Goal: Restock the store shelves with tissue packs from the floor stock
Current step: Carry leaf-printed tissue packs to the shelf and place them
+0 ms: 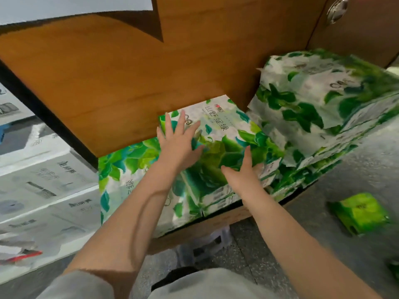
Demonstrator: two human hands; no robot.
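A large tissue pack with green leaf print lies on the low wooden shelf, partly under the board above. My left hand presses flat on its top with fingers spread. My right hand rests with straight fingers on its front right corner. More leaf-print tissue packs are stacked on the shelf to the right, and another pack sits to the left under my left forearm. A small bright green pack lies on the grey floor at the right.
A wide wooden board overhangs the shelf just above the packs. White cartons with printed pictures are stacked at the left. A cabinet door with a metal handle is at the upper right. A white plastic stool stands under the shelf.
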